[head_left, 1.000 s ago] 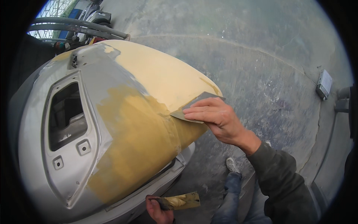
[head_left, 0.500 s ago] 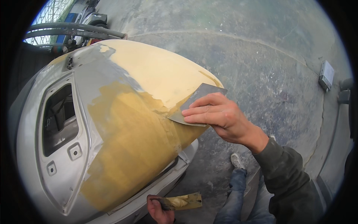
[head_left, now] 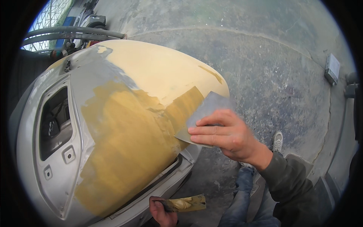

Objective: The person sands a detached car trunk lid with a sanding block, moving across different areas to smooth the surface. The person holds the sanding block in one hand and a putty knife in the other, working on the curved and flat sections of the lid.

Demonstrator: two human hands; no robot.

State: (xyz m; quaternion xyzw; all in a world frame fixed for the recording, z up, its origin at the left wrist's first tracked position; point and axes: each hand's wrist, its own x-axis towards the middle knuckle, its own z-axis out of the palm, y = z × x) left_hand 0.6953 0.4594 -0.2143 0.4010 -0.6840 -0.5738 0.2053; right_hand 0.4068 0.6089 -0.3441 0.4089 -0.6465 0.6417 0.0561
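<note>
My right hand (head_left: 230, 134) is closed on a thin grey spreader (head_left: 211, 106), pressed to the right end of a curved vehicle body panel (head_left: 162, 62). Pale cream covers the panel's far part. Wet-looking ochre filler (head_left: 124, 140) is spread over its near part, with a fresh ochre band beside the spreader's edge. Low in the picture, my left hand (head_left: 163, 215) grips a dark flat filler board (head_left: 172, 205) by its end. A lump of yellow filler (head_left: 184, 203) lies on that board, held apart from the panel.
Left of the filler is a bare silver frame (head_left: 53, 162) with a window opening. Grey tubes (head_left: 75, 33) and a motorbike (head_left: 90, 20) are beyond the panel. A flat white box (head_left: 332, 68) lies on the concrete floor (head_left: 272, 72). My shoe (head_left: 278, 140) is below my right arm.
The spreader has moved down and slightly right with my right hand, leaving a wider ochre band on the cream surface. My left hand and its board have hardly moved. One shoe has come into view.
</note>
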